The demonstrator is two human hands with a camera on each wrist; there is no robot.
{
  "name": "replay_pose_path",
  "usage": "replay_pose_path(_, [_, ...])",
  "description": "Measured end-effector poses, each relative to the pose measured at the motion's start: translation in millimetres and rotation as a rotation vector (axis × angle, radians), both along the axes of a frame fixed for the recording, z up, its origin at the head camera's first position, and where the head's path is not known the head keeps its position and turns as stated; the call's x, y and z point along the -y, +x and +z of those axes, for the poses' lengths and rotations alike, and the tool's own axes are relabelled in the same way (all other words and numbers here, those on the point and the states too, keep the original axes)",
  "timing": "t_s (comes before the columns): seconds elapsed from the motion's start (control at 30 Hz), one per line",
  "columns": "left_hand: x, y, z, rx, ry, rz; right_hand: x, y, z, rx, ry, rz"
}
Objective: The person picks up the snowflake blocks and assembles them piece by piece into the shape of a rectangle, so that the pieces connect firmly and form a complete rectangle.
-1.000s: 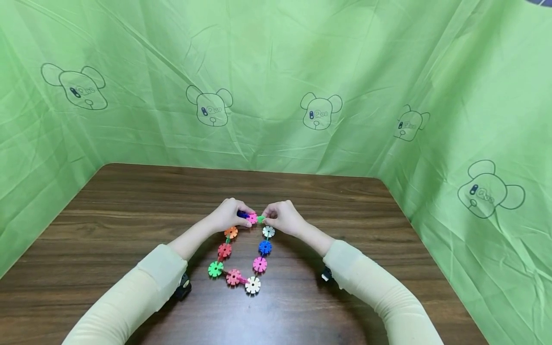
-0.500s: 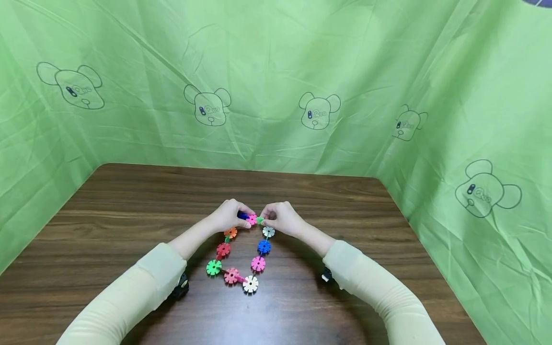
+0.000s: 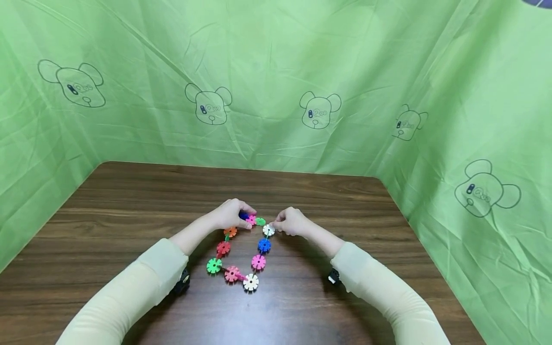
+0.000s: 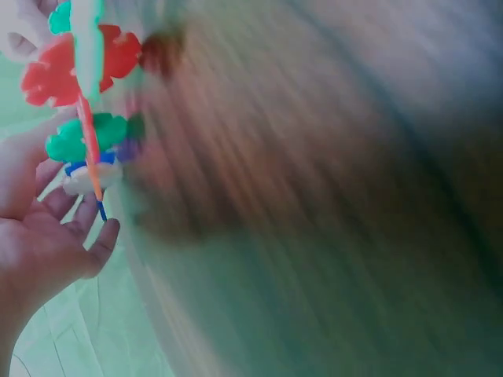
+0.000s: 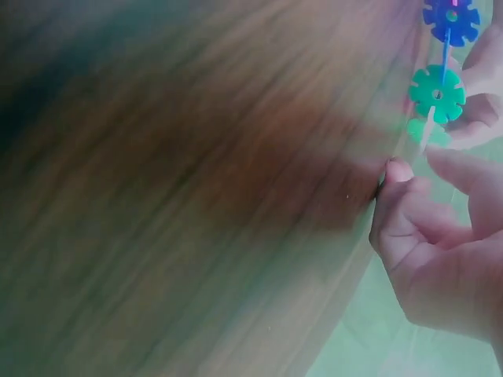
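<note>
A chain of snowflake discs in mixed colours lies as a near-closed loop on the table. My left hand (image 3: 230,214) holds its far end, thumb and fingers around a dark blue disc (image 3: 244,216) beside a pink disc (image 3: 251,220). A green disc (image 3: 260,221) joins on at the right. My right hand (image 3: 293,222) is at the pale disc (image 3: 269,230) that tops the loop's right side, fingertips right at its edge. In the right wrist view the thumb and forefinger stand slightly apart beside an edge-on pale piece (image 5: 428,129); I cannot tell whether they pinch it.
A blue disc (image 3: 264,246), a pink one and a white disc (image 3: 250,282) run down the loop's right side. Orange, red and green discs (image 3: 213,266) form its left. Green cloth (image 3: 267,143) surrounds the brown wooden table (image 3: 327,306) at the back and sides.
My right hand has let go of the green disc and shifted right and slightly nearer, to the pale disc. The left hand keeps its hold, and the loop's near end has slid slightly left.
</note>
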State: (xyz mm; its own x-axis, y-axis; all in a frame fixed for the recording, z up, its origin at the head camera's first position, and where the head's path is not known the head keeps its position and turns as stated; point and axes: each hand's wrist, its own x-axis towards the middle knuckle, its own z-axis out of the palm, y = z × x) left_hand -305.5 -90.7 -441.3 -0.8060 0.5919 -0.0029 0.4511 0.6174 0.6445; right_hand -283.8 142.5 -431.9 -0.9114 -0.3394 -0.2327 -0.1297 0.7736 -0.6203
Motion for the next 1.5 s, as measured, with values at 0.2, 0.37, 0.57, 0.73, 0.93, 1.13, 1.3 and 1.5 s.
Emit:
replay_pose_path(0.2, [-12.7, -4.0, 1.1, -0.170, 0.015, -0.077, 4, -1.9, -2.0, 0.113, -0.076, -0.069])
replay_pose_path(0.37, [-16.2, -2.8, -0.6, -0.234, 0.003, -0.082, 2, -4.6, -4.6, 0.180, -0.168, -0.076])
replay_pose_path(0.57, [-12.6, 0.1, -0.3, -0.278, 0.020, -0.099, -1, -4.7, -7.5, 0.266, -0.304, -0.118])
replay_pose_path(0.73, [-10.7, 2.5, 1.6, -0.286, 0.042, -0.095, -2, -3.7, -6.2, 0.310, -0.362, -0.141])
replay_pose_path(0.93, [-11.4, 2.7, -1.5, -0.276, 0.030, -0.085, -3, -4.3, -5.8, 0.333, -0.372, -0.159])
replay_pose_path(1.13, [-12.6, 1.5, -4.4, -0.320, 0.031, -0.091, 0, -3.5, -4.6, 0.344, -0.365, -0.168])
replay_pose_path(1.3, [-11.7, 0.9, -4.8, -0.325, 0.068, -0.091, 4, -3.9, -5.0, 0.354, -0.395, -0.196])
replay_pose_path(1.5, [-12.6, 1.3, -4.8, -0.302, 0.175, -0.091, 6, -4.7, -5.9, 0.328, -0.430, -0.207])
